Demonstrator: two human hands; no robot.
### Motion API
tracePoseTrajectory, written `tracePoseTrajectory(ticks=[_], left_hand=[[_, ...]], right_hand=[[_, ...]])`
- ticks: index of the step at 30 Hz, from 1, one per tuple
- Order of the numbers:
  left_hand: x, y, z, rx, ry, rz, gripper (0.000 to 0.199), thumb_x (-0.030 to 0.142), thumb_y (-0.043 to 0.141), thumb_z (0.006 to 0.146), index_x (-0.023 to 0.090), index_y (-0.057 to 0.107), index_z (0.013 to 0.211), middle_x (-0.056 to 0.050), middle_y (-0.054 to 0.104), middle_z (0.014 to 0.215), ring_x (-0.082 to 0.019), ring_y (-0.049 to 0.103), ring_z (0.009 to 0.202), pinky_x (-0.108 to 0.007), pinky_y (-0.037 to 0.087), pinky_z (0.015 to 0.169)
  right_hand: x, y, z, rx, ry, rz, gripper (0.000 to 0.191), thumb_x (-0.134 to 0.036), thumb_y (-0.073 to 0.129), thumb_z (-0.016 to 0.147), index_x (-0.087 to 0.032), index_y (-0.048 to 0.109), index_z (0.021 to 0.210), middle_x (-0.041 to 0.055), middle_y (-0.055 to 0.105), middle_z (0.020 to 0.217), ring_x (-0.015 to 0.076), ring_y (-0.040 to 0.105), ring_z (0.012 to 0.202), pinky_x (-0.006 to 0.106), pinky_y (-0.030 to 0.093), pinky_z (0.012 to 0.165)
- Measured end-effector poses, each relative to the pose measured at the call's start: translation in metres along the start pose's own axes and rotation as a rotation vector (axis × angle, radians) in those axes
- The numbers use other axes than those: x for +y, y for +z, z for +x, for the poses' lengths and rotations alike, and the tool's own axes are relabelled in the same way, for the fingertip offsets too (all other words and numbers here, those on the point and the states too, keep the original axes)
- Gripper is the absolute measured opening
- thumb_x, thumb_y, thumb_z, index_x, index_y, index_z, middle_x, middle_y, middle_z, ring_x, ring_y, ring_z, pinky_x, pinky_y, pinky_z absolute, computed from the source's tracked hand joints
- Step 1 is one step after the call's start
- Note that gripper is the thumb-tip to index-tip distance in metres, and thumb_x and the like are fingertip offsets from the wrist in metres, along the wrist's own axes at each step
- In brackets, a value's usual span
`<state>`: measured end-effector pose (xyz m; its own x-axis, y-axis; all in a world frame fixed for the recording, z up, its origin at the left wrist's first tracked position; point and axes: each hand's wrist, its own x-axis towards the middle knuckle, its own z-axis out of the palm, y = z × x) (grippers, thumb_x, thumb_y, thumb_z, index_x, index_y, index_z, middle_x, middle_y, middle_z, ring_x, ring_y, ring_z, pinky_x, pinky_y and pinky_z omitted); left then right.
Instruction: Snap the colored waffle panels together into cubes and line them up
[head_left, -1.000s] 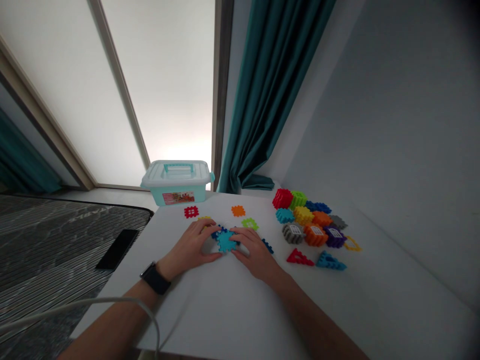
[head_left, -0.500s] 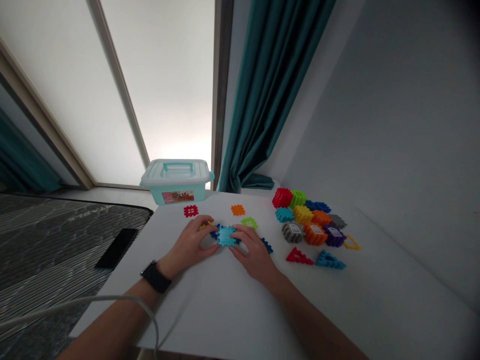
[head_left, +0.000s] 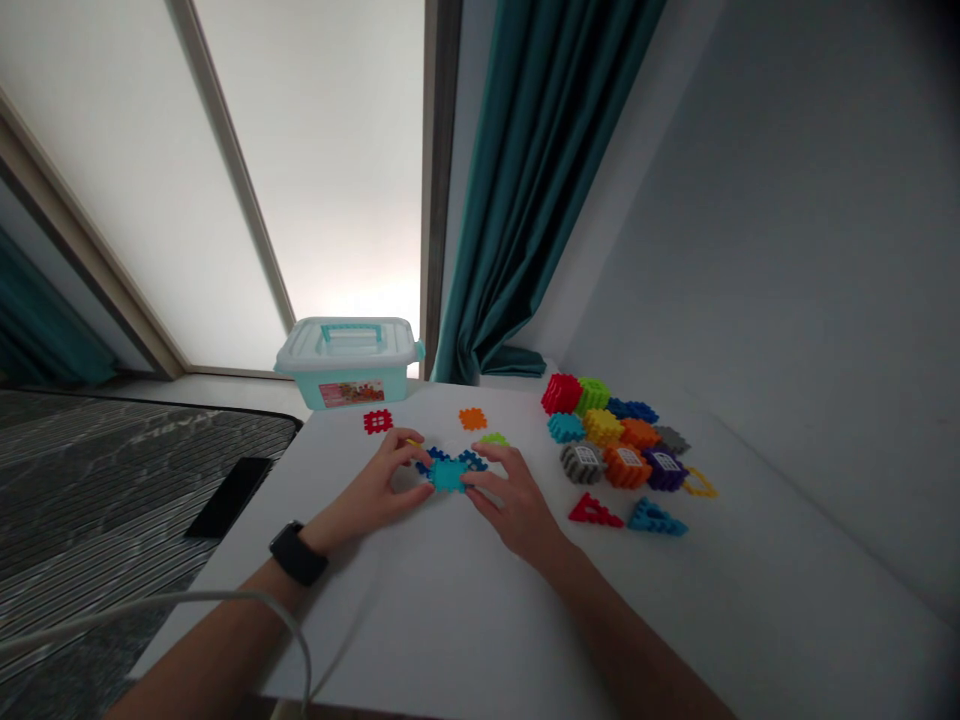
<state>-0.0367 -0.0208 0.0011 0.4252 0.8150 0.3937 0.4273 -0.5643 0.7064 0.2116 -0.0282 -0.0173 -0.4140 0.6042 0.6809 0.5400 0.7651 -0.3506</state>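
Teal plastic block (head_left: 448,476), flat with notched edges, dark blue block (head_left: 472,460) just behind; left hand (head_left: 371,490) and right hand (head_left: 512,497) half-curled, fingers (head_left: 418,497) gripping its sides, above white surface (head_left: 420,620).

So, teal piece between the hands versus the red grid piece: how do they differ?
The teal piece sits between the left hand and right hand, against dark blue pieces; the red grid piece lies alone, untouched. The teal piece looks larger than the red one. Both are notched plastic toy pieces.
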Motion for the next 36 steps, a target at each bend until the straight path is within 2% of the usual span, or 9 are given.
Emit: tracePoseTrajectory(ticks=[4,7,12,16,20,25,30,33,36], left_hand=[[-0.003,0.003,-0.001,-0.065,-0.027,-0.089,0.014,0.030,0.059,0.093,0.023,0.064,0.103,-0.010,0.050,0.124,-0.024,0.052,0.120,-0.038,0.052,0.095],[-0.003,0.005,-0.001,-0.081,0.001,-0.090,0.016,0.031,0.052,0.097,0.023,0.063,0.105,-0.009,0.054,0.118,-0.022,0.056,0.114,-0.039,0.053,0.095],[0.002,0.010,-0.002,0.037,0.102,0.143,0.041,0.029,0.067,0.087,0.024,0.053,0.126,-0.011,0.051,0.126,-0.026,0.051,0.121,-0.047,0.045,0.107],[0.001,0.017,-0.004,0.045,0.169,0.208,0.057,0.027,0.075,0.080,0.025,0.049,0.131,-0.012,0.049,0.129,-0.028,0.051,0.123,-0.047,0.047,0.105],[-0.002,0.020,-0.006,0.037,0.213,0.252,0.060,0.026,0.078,0.077,0.025,0.050,0.131,-0.014,0.048,0.133,-0.030,0.051,0.125,-0.050,0.048,0.105],[-0.001,0.019,-0.005,0.059,0.219,0.249,0.053,0.024,0.076,0.080,0.025,0.054,0.128,-0.014,0.050,0.137,-0.030,0.049,0.130,-0.050,0.046,0.108],[-0.005,0.018,-0.004,0.067,0.218,0.213,0.048,0.026,0.078,0.080,0.025,0.058,0.123,-0.014,0.048,0.138,-0.031,0.049,0.130,-0.051,0.045,0.109],[-0.009,0.018,-0.004,0.097,0.191,0.163,0.043,0.031,0.077,0.082,0.024,0.059,0.121,-0.014,0.046,0.139,-0.031,0.047,0.131,-0.052,0.046,0.109],[-0.011,0.018,-0.003,0.116,0.155,0.142,0.041,0.034,0.076,0.083,0.025,0.060,0.120,-0.014,0.043,0.140,-0.031,0.045,0.133,-0.053,0.045,0.109]], right_hand=[[-0.002,0.001,0.001,-0.005,0.032,0.061,0.015,-0.021,0.057,0.095,-0.028,0.067,0.104,0.0089,0.059,0.129,0.0249,0.056,0.119,0.049,0.048,0.104],[-0.004,0.002,0.003,0.028,0.160,0.143,0.009,-0.024,0.058,0.094,-0.026,0.066,0.098,0.0095,0.060,0.126,0.0255,0.056,0.120,0.048,0.047,0.104],[-0.005,0.004,0.007,-0.005,0.441,0.322,0.011,-0.031,0.060,0.090,-0.022,0.065,0.085,0.0091,0.060,0.119,0.0249,0.056,0.118,0.046,0.047,0.103],[-0.005,0.009,0.007,-0.022,0.542,0.543,0.020,-0.037,0.061,0.089,-0.021,0.064,0.078,0.0088,0.059,0.116,0.0222,0.060,0.111,0.036,0.054,0.090],[-0.006,0.011,0.008,-0.032,0.613,0.616,0.025,-0.042,0.061,0.088,-0.020,0.065,0.076,0.0088,0.064,0.110,0.0213,0.063,0.099,0.031,0.056,0.075],[-0.005,0.010,0.008,-0.018,0.629,0.594,0.026,-0.041,0.058,0.090,-0.019,0.069,0.084,0.0075,0.068,0.102,0.0195,0.064,0.086,0.029,0.055,0.068],[-0.006,0.011,0.008,-0.045,0.610,0.547,0.023,-0.039,0.054,0.092,-0.020,0.064,0.086,0.0051,0.067,0.092,0.0194,0.065,0.083,0.032,0.055,0.074],[-0.009,0.010,0.005,-0.010,0.494,0.402,0.014,-0.033,0.055,0.092,-0.021,0.061,0.098,0.0047,0.067,0.095,0.0199,0.066,0.088,0.036,0.055,0.083],[-0.012,0.006,0.003,0.004,0.284,0.235,0.029,-0.026,0.058,0.091,-0.023,0.056,0.120,0.0092,0.065,0.116,0.0245,0.062,0.109,0.044,0.051,0.097]])
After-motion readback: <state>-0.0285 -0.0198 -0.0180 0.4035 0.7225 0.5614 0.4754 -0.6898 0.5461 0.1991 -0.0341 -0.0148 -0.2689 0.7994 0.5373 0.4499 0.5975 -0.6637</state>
